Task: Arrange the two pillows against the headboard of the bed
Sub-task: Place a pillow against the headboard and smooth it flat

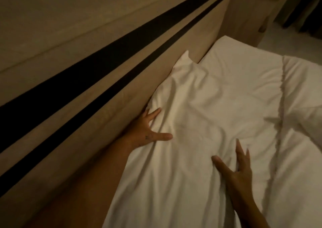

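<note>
A white pillow [200, 109] lies flat along the beige headboard [97, 95], its far corner sticking up against the board. My left hand [148, 132] rests on the pillow's headboard-side edge, fingers spread, palm down. On the pillow's near right side, my right hand [235, 172] presses down with fingers apart, holding nothing. The near part of the white fabric [156, 193] under my arms may be a second pillow; I cannot tell where one ends. Both hands touch the fabric without gripping it.
The headboard carries two dark horizontal stripes [87, 74]. A white duvet [299, 123] with a folded seam covers the bed to the right. A beige bedside cabinet [247, 18] stands beyond the bed's far end, with pale floor [296, 36] and dark curtains behind.
</note>
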